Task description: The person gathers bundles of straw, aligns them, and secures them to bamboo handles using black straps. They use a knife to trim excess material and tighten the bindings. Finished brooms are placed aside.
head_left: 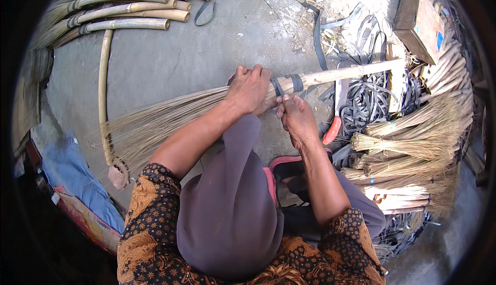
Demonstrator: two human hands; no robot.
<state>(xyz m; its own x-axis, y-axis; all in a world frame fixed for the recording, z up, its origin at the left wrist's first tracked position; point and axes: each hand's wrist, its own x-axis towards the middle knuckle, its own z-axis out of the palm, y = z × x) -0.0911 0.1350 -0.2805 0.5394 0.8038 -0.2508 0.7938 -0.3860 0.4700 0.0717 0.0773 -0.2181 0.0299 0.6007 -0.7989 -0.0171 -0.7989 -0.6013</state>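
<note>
A broom lies across in front of me, its long straw bristles (pixel 170 110) fanning to the left and its pale stick handle (pixel 356 71) running right. My left hand (pixel 249 90) is closed round the bristle bundle near the head. Just right of it, a dark rubber strap (pixel 278 85) wraps around the straw where it meets the handle, with more turns at the handle end. My right hand (pixel 298 121) pinches the strap's end below the bundle. The undersides of the fingers are partly hidden.
A knife with a red handle (pixel 332 130) lies beside a heap of dark rubber strips (pixel 367 99). Straw bundles (pixel 398 145) are stacked at right, under a wooden block (pixel 417 27). Several brooms (pixel 129 11) lie at upper left, near a curved stick (pixel 103 78).
</note>
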